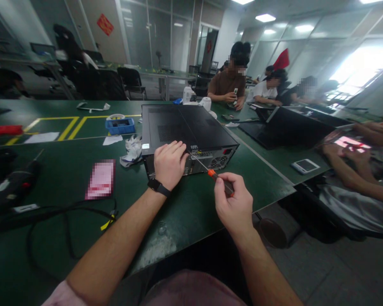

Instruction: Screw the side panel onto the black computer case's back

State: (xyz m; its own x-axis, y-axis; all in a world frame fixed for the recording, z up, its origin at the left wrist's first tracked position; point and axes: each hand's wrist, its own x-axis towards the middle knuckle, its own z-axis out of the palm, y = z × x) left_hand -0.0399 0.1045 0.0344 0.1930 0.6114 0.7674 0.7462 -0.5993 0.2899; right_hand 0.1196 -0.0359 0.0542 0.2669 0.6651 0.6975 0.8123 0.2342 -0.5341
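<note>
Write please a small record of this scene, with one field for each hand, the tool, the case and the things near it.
left hand: on the case's near edge, smartwatch at wrist
right hand: grips the screwdriver by its handle
tool tip: at the case's rear panel; contact unclear
computer case: black, lying flat on green table
left of case: crumpled white glove, blue bin

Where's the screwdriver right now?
In the head view, just right of centre: the screwdriver is in the right hand, its shaft reaching toward the black computer case, close to the left hand.
</note>
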